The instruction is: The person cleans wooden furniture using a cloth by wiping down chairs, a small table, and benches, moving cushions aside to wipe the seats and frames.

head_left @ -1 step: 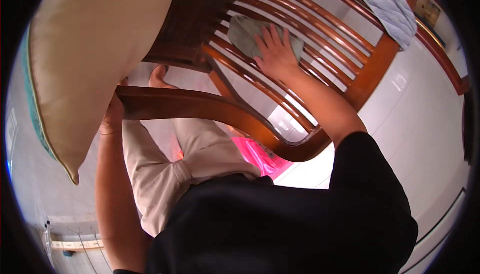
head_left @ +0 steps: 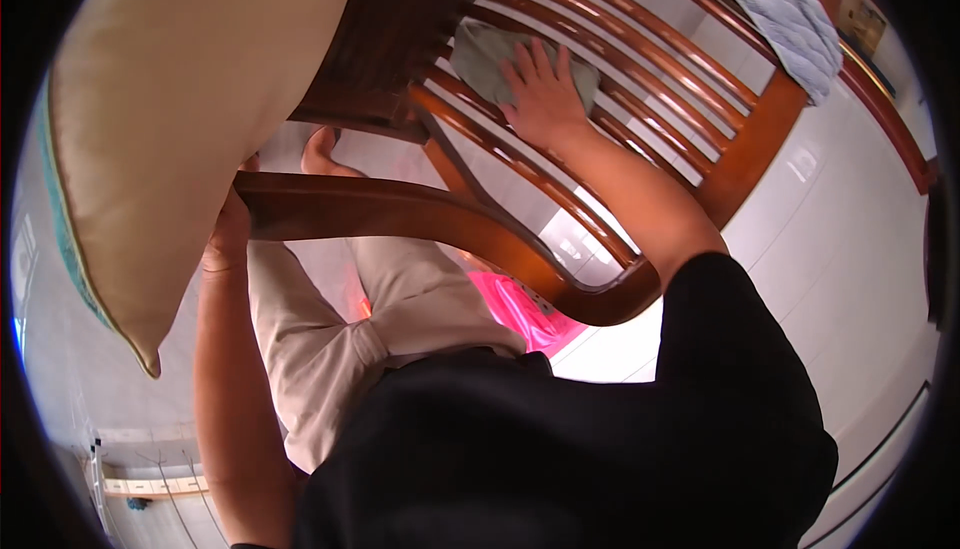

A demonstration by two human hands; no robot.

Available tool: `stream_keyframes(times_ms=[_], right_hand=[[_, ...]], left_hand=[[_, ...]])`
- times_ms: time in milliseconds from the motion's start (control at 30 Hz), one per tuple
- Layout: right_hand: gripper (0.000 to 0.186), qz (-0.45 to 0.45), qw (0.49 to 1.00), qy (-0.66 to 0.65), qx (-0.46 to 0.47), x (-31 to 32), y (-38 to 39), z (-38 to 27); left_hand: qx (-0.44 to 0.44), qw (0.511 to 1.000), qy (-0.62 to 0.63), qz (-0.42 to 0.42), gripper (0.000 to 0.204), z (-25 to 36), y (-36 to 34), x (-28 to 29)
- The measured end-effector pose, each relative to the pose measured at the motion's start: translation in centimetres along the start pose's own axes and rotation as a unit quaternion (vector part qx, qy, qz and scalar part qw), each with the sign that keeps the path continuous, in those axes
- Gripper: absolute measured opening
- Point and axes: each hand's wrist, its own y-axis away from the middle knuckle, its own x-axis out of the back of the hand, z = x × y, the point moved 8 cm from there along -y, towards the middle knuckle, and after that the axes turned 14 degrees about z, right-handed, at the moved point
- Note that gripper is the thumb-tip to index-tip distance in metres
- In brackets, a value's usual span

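Note:
My right hand (head_left: pixel 547 99) lies flat with its fingers spread on a grey-green cloth (head_left: pixel 480 54). The cloth rests against the slats of a glossy brown wooden chair (head_left: pixel 590 34). At the left, my left hand (head_left: pixel 230 227) is at the end of the chair's curved armrest (head_left: pixel 340 207). A large beige cushion (head_left: pixel 200 79) with teal edging stands over that hand. The left fingers are hidden behind the cushion and armrest, so I cannot tell which of the two they grip.
A light blue quilted cloth (head_left: pixel 775 9) hangs over the chair's far right corner. Bright pink plastic (head_left: pixel 525 314) is on the floor below the armrest. Pale glossy tiles (head_left: pixel 800 219) extend to the right. My foot (head_left: pixel 320 152) shows under the chair.
My right hand and the cloth under it have shifted slightly to the left and away from me along the slats. My left hand keeps its place by the armrest.

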Motion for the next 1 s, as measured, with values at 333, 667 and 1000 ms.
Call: stream_keyframes(times_ms=[333,667,1000], right_hand=[[0.047,-0.022,0.996,0.081,-0.031,-10.0,-15.4,-5.5],[0.029,0.103,0.992,0.026,-0.073,15.9,16.3,15.1],[0.060,0.032,0.994,0.075,-0.074,6.3,5.7,13.4]], left_hand=[[-0.012,0.998,-0.024,-0.050,0.022,0.3,1.3,-0.6],[-0.042,0.998,-0.055,-0.016,0.027,-1.7,2.0,0.3],[0.038,0.997,-0.052,-0.044,0.026,-3.5,2.8,1.0]])
